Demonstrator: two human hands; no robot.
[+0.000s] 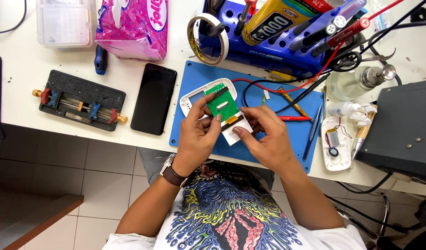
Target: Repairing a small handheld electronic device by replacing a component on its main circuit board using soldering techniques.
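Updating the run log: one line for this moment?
left hand: holds circuit board | right hand: holds its white panel | over blue mat

My left hand (197, 134) and right hand (265, 134) cover the lower part of the green circuit board (222, 103), so I can't see what's under the fingers. Glue tube (273, 18) and tissue pack (134, 25) cut off at top edge. Parts in the white back shell (335, 143) too small to tell.
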